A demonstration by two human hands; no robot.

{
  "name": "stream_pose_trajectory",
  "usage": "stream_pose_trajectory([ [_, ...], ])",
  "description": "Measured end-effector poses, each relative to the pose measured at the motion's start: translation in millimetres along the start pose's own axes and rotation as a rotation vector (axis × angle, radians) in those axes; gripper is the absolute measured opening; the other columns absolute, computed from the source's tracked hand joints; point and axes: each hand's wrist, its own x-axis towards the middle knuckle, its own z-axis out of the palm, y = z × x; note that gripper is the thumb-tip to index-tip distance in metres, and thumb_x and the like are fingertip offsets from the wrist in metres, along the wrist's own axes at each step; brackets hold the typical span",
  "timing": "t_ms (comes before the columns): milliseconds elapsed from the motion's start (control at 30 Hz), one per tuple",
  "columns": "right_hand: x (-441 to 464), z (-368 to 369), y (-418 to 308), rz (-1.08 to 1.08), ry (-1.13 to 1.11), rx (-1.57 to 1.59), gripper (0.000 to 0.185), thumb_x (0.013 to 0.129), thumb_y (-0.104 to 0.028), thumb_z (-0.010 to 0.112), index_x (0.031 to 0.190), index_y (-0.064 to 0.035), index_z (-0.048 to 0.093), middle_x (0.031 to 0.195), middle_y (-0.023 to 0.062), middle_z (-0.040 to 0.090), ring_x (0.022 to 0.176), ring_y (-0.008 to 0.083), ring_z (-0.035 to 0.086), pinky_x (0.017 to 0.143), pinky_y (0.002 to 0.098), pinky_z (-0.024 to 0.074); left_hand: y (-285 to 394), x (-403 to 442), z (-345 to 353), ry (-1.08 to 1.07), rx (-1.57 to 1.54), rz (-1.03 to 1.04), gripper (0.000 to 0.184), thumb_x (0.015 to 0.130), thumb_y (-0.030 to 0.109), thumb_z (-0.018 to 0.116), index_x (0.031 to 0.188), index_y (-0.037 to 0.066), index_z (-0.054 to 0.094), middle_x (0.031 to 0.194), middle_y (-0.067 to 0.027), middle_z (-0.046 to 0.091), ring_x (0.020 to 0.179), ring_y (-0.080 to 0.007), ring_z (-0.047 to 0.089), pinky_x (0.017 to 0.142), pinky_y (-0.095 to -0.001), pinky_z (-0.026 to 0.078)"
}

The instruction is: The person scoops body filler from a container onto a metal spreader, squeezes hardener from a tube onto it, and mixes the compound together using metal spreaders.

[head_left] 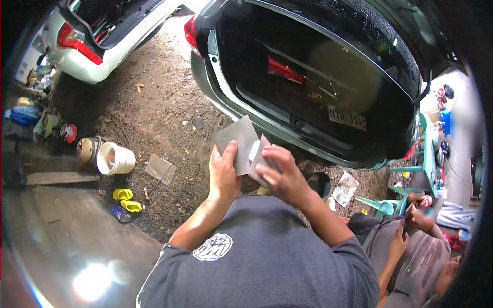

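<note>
My left hand point(224, 167) is closed on a flat grey sheet point(241, 138), thumb lying across its face. Close beside it, my right hand point(287, 174) grips a smaller dark grey flat piece point(258, 163), its fingers slightly smeared by motion. A small white patch point(253, 150) shows between the two pieces; I cannot make out what it is. Both hands are held in front of my chest, short of the rear of a car with its tailgate up.
The car's open trunk point(308, 113) holds a red tail light point(285, 70) and a licence plate point(347, 118). To the left are a white bucket point(116, 158) and yellow clogs point(127, 200). A seated person point(416, 251) holds a phone at right, near a green plastic chair point(382, 206).
</note>
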Motion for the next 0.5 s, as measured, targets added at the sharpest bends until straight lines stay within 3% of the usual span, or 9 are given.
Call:
stream_pose_trajectory([
  [33,-11.2,-4.1,17.9,0.048,-0.031,0.033,0.05,0.075,-0.005,0.073,0.121,-0.0211,0.06,0.124,0.013,0.049,0.121,0.034,0.05,0.103,0.0443,0.0442,-10.8,-3.3,-4.1,0.012,-0.021,0.01,0.028,0.1,0.011,0.048,0.125,0.0,0.049,0.112,-0.0132,0.061,0.101,-0.0219,0.063,0.087,-0.0366,0.054],
  [133,-30.1,-45.1,57.2,0.021,-0.194,-0.36,0.041,0.081,-0.016,0.068,0.122,-0.0203,0.061,0.122,0.0087,0.054,0.121,0.029,0.05,0.108,0.0486,0.0378,-21.5,-19.7,-1.9,0.017,-0.013,0.051,0.031,0.098,0.015,0.052,0.126,0.001,0.049,0.113,-0.0113,0.062,0.103,-0.0203,0.062,0.089,-0.0362,0.053],
  [233,-20.6,-70.4,27.1,-0.101,-0.111,-0.391,0.039,0.081,-0.021,0.067,0.12,-0.0246,0.063,0.124,0.0049,0.055,0.122,0.0252,0.05,0.11,0.0512,0.0333,-33.0,-37.3,4.7,0.049,0.16,0.186,0.031,0.098,0.014,0.052,0.126,0.0,0.049,0.113,-0.0111,0.062,0.102,-0.0198,0.062,0.09,-0.0361,0.052],
  [267,-20.9,-72.9,13.1,-0.154,-0.174,-0.292,0.04,0.08,-0.021,0.066,0.119,-0.028,0.064,0.124,0.0024,0.055,0.122,0.0228,0.05,0.111,0.0516,0.0316,-35.3,-41.0,8.4,0.066,0.208,0.226,0.032,0.098,0.014,0.052,0.126,0.0,0.049,0.113,-0.0111,0.062,0.102,-0.0196,0.062,0.091,-0.0358,0.052],
  [400,-30.1,-95.4,32.9,-0.151,-0.248,-0.373,0.04,0.081,-0.026,0.065,0.121,-0.0288,0.064,0.123,-0.0006,0.056,0.121,0.0191,0.051,0.114,0.051,0.0278,-48.6,-46.2,12.1,0.098,0.218,0.301,0.032,0.098,0.014,0.053,0.126,-0.001,0.05,0.112,-0.0116,0.062,0.102,-0.0188,0.061,0.092,-0.0342,0.05],
  [433,-27.6,-94.6,28.5,-0.165,-0.138,-0.288,0.037,0.082,-0.026,0.062,0.119,-0.0287,0.065,0.122,-0.0007,0.058,0.12,0.0187,0.051,0.113,0.0512,0.0279,-54.0,-48.6,14.5,0.12,0.255,0.33,0.032,0.098,0.016,0.053,0.125,-0.001,0.051,0.114,-0.0124,0.062,0.102,-0.0192,0.061,0.091,-0.0336,0.049],
  [500,-30.4,-84.6,15.8,-0.248,-0.256,-0.228,0.035,0.081,-0.022,0.062,0.116,-0.0271,0.064,0.121,-0.0008,0.058,0.12,0.018,0.051,0.113,0.0514,0.0284,-50.1,-60.9,24.2,0.205,0.438,0.333,0.034,0.099,0.018,0.052,0.127,-0.003,0.05,0.115,-0.0126,0.062,0.103,-0.0198,0.059,0.092,-0.0325,0.047],
])
